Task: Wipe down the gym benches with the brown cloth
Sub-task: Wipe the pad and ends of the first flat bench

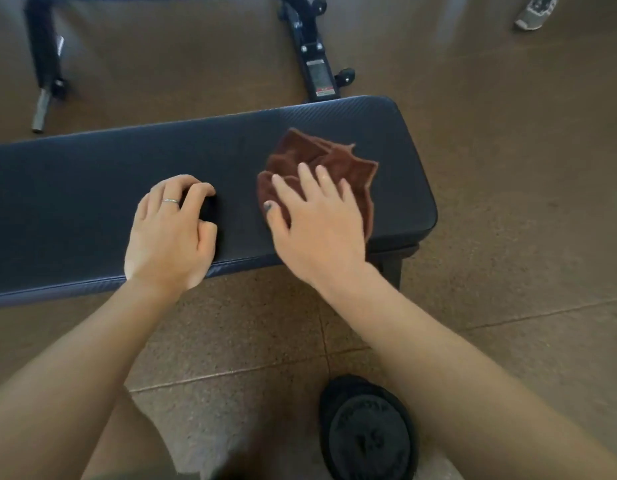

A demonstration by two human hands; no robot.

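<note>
Bench [92, 188] runs across frame, dark padded top, right end rounded off past the cloth.

Cloth [338, 168] brown, crumpled into loose folds, lies on the pad near the right end.

Right hand [317, 220] flat on the cloth's near-left part, fingers straight and slightly spread, pressing down; thumb out to the left, at the cloth edge. Not pinching anything.

Left hand [172, 230] on the pad just left of the cloth, not touching it. Fingers curled under with the tips on the pad, heel of the hand at the near edge. Holds nothing that I can see. Ring [170, 201] on 1 finger.

Both forearms bare, coming in from the bottom.

Floor [508, 150] brown speckled tile. Black weight plate [366, 434] flat on the floor near bottom, partly behind the right forearm. Second black frame [314, 60] with small wheels beyond the bench. A shoe [535, 12] top right.
</note>
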